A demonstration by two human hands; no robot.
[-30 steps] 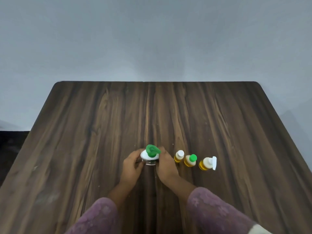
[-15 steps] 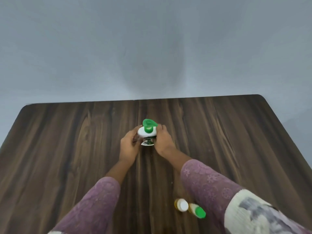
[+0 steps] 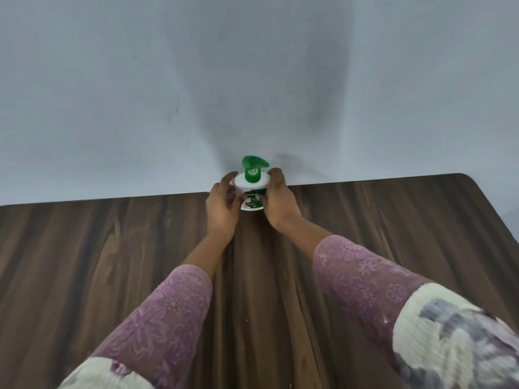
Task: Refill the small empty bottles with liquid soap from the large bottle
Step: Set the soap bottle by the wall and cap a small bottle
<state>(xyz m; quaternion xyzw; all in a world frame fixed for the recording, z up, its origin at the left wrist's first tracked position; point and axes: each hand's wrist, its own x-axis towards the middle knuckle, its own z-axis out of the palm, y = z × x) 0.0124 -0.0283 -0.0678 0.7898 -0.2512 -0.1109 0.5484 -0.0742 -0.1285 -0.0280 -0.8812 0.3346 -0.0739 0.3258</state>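
Large white plastic soap bottle (image 3: 252, 195) with a green pump dispenser head (image 3: 253, 167) sits near the far edge of the dark brown wood-grain table (image 3: 112, 262), roughly at the middle of that edge, upright as far as the steep downward view allows. Bottle body: white, rounded shoulder seen from above, front label in green and white with the brand word partly legible; lower label print too small to read. Pump: translucent green, collar seated on the white shoulder, spout pointing right and away toward the plain pale grey wall (image 3: 252, 80). Whether the bottle's base rests on the table cannot be told, as the hands cover its lower sides. Left hand (image 3: 222, 209): curved against the left side of the bottle, fingers wrapped toward the shoulder, thumb on the near face beside the label. Right hand (image 3: 278, 202): curved against the right side, fingertips reaching up to the shoulder just beside the pump collar. The two hands clasp the bottle between them, palms facing one another, not touching each other. Both forearms reach out over the table; mauve floral-embroidered sleeves (image 3: 168, 310) cover them from mid-forearm, with a cream and grey printed fabric (image 3: 455, 341) over the right upper arm and at the left lower corner.
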